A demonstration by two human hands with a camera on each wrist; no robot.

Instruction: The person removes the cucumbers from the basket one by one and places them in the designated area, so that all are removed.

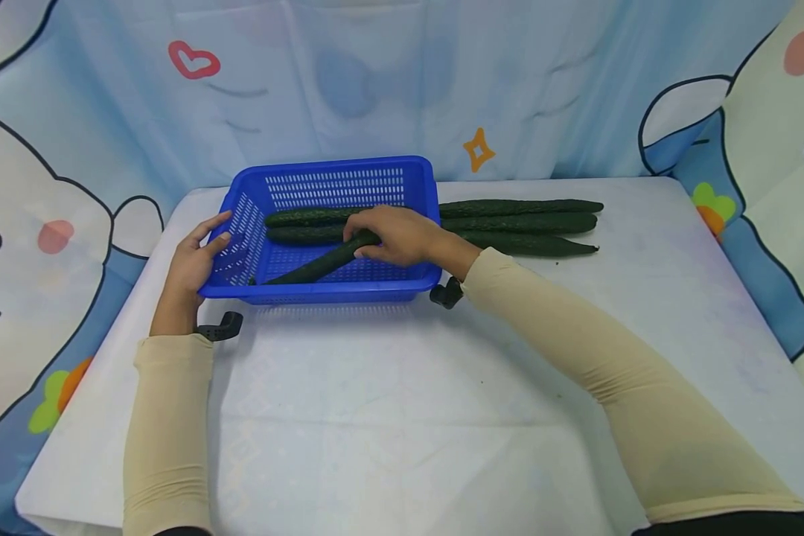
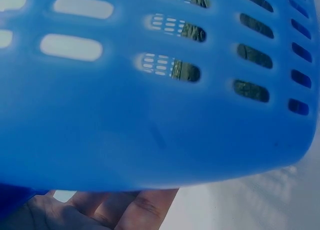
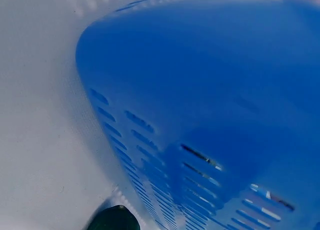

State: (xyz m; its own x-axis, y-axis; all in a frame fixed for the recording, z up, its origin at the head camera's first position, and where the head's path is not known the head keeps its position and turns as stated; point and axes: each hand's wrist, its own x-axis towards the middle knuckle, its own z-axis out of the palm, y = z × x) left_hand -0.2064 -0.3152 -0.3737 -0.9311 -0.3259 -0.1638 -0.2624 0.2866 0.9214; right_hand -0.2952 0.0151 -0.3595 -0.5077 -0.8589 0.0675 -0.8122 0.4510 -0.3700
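We judge this loading: right hand grips 1 cucumber, left hand the basket (1 end); next: lower, release.

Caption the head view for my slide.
Right hand grips a cucumber in a blue basket with two more, left hand holding its end; three others lie outside on the table.

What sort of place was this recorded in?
Probably a staged tabletop set rather than a working kitchen: a cartoon-printed backdrop rises behind and beside a white-covered table, where a blue basket and cucumbers sit.
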